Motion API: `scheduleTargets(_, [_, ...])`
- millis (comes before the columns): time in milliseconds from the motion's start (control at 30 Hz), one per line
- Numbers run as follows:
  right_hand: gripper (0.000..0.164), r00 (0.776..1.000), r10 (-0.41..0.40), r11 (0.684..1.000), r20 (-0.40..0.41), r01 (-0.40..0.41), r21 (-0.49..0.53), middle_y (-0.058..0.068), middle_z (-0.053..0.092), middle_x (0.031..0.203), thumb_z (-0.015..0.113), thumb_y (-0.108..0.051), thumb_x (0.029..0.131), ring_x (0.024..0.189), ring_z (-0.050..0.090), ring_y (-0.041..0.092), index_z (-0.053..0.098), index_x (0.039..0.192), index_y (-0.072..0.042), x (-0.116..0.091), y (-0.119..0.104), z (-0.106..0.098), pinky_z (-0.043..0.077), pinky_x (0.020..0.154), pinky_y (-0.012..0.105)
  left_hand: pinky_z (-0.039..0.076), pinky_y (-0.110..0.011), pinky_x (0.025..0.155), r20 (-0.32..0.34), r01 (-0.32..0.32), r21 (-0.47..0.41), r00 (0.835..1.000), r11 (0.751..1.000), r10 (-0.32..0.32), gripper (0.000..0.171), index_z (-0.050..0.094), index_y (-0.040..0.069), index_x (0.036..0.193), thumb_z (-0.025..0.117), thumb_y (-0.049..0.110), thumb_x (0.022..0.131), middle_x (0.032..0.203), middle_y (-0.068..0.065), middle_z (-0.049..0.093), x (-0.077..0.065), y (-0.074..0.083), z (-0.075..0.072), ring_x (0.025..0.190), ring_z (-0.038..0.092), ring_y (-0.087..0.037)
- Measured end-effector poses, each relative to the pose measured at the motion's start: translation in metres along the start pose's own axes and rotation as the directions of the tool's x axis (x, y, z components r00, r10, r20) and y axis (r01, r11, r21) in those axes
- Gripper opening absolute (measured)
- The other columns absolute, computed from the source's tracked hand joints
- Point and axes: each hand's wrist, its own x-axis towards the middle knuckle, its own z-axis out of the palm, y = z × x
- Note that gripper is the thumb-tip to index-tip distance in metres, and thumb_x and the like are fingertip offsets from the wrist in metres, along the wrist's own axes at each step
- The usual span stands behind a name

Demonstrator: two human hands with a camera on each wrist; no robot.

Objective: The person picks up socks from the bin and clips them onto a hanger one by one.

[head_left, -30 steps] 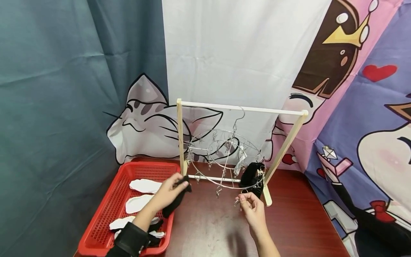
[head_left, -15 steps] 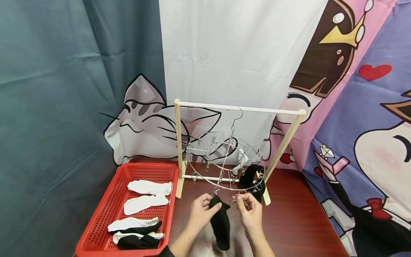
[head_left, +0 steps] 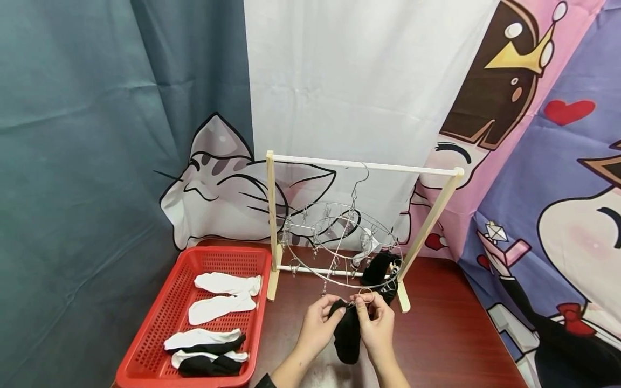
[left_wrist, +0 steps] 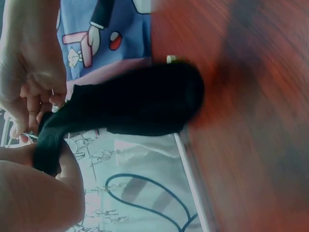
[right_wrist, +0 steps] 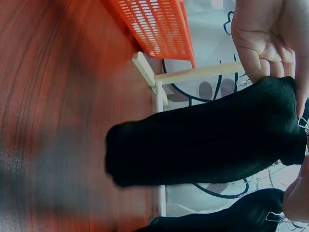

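Note:
A black sock (head_left: 347, 340) hangs down between the two hands under the front of a round wire clip hanger (head_left: 310, 273). My left hand (head_left: 315, 326) pinches the sock's top edge. My right hand (head_left: 379, 325) pinches a metal clip right at that edge, its fingertips close to the left ones. In the right wrist view, the clip (right_wrist: 303, 123) shows at the sock's upper end. The left wrist view has the sock (left_wrist: 130, 99) stretched out from the left hand's fingers. More black socks (head_left: 377, 269) and a white sock (head_left: 367, 248) hang on the hanger's right side.
The hanger hooks onto a white bar (head_left: 315, 160) of a small wooden-legged rack. Left of it stands a red basket (head_left: 145, 328) with white socks (head_left: 220, 309) and black-and-white pairs (head_left: 208, 365). A printed curtain (head_left: 204, 64) backs the reddish table (head_left: 451, 334).
My left hand has carried the black sock from the basket's edge rightward to the right hand, bringing its top up to the clip. The right hand has stayed near the hanger's front.

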Motion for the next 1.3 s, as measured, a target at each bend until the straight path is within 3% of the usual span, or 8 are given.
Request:
scheduleTargets(233, [0.005, 0.989, 0.131, 0.991, 0.074, -0.13, -0.021, 0.018, 0.072, 0.093, 0.064, 0.006, 0.095, 0.085, 0.067, 0.006, 0.067, 0.097, 0.008, 0.001, 0.0, -0.004, 0.052, 0.073, 0.017, 0.055, -0.02, 0.065, 0.062, -0.126, 0.148, 0.991, 0.981, 0.118, 0.013, 0.07, 0.009, 0.106, 0.068, 0.006, 0.095, 0.103, -0.009, 0.077, 0.004, -0.001, -0.007, 0.088, 0.071, -0.008])
scheduleTargets(367, [0.013, 0.984, 0.14, 0.99, 0.108, -0.135, -0.051, 0.018, 0.073, 0.097, 0.062, 0.0, 0.098, 0.09, 0.067, 0.007, 0.067, 0.107, 0.009, 0.002, 0.003, -0.008, 0.051, 0.075, 0.018, 0.056, -0.018, 0.066, 0.023, -0.302, 0.35, 0.949, 0.887, 0.314, 0.013, 0.073, 0.017, 0.101, 0.076, 0.012, 0.09, 0.093, 0.003, 0.078, 0.006, 0.003, -0.009, 0.083, 0.071, -0.002])
scheduleTargets(433, [0.015, 0.987, 0.123, 0.991, 0.108, -0.116, -0.062, 0.018, 0.074, 0.095, 0.06, 0.0, 0.099, 0.091, 0.067, 0.007, 0.067, 0.11, 0.008, 0.003, 0.005, -0.011, 0.051, 0.076, 0.018, 0.056, -0.017, 0.063, 0.012, -0.44, 0.398, 0.88, 0.805, 0.475, 0.013, 0.072, 0.017, 0.098, 0.078, 0.011, 0.088, 0.088, 0.004, 0.076, 0.008, 0.006, -0.01, 0.075, 0.069, -0.001])
scheduleTargets(533, [0.016, 0.991, 0.1, 0.993, 0.09, -0.093, -0.074, 0.019, 0.073, 0.093, 0.06, 0.001, 0.099, 0.091, 0.068, 0.007, 0.066, 0.113, 0.006, 0.004, 0.008, -0.016, 0.051, 0.081, 0.017, 0.054, -0.014, 0.066, -0.009, -0.633, 0.469, 0.694, 0.615, 0.72, 0.005, 0.071, 0.011, 0.094, 0.072, 0.009, 0.09, 0.085, 0.001, 0.072, 0.019, 0.01, -0.017, 0.071, 0.065, -0.006])
scheduleTargets(633, [0.017, 0.994, 0.104, 0.99, 0.044, -0.099, -0.102, 0.016, 0.073, 0.093, 0.062, 0.002, 0.098, 0.089, 0.068, 0.007, 0.067, 0.113, 0.002, 0.003, 0.009, -0.021, 0.051, 0.08, 0.016, 0.051, -0.023, 0.085, -0.03, -0.626, 0.626, 0.576, 0.465, 0.817, 0.015, 0.071, 0.008, 0.104, 0.063, 0.014, 0.092, 0.099, -0.005, 0.072, 0.034, 0.014, -0.036, 0.089, 0.064, -0.018])
scheduleTargets(933, [0.036, 0.99, -0.011, 0.935, -0.141, -0.04, -0.351, 0.014, 0.071, 0.11, 0.07, -0.002, 0.093, 0.094, 0.059, 0.005, 0.063, 0.128, -0.003, -0.008, 0.015, -0.029, 0.042, 0.076, 0.02, 0.028, -0.061, 0.112, 0.066, -0.435, 0.802, 0.746, 0.41, 0.663, 0.017, 0.072, 0.017, 0.105, 0.059, 0.025, 0.096, 0.14, -0.009, 0.061, 0.042, 0.009, -0.077, 0.139, 0.045, -0.037])
scheduleTargets(1100, [0.047, 0.928, -0.305, 0.874, -0.212, 0.185, -0.45, 0.015, 0.063, 0.11, 0.074, 0.014, 0.077, 0.097, 0.051, 0.008, 0.065, 0.122, 0.002, -0.011, 0.017, -0.02, 0.038, 0.078, 0.014, 0.023, -0.061, 0.117, 0.08, -0.454, 0.777, 0.758, 0.436, 0.647, 0.012, 0.07, 0.018, 0.103, 0.062, 0.021, 0.096, 0.141, -0.009, 0.06, 0.037, 0.006, -0.071, 0.142, 0.042, -0.039])
scheduleTargets(1300, [0.043, 0.907, -0.419, 0.876, 0.032, 0.413, -0.25, 0.018, 0.062, 0.089, 0.074, 0.028, 0.066, 0.07, 0.059, 0.02, 0.063, 0.104, 0.01, -0.011, 0.015, 0.0, 0.047, 0.06, 0.019, 0.024, -0.059, 0.116, 0.055, -0.449, 0.772, 0.752, 0.45, 0.657, 0.012, 0.071, 0.02, 0.104, 0.064, 0.019, 0.093, 0.135, -0.008, 0.063, 0.03, 0.003, -0.056, 0.14, 0.044, -0.039])
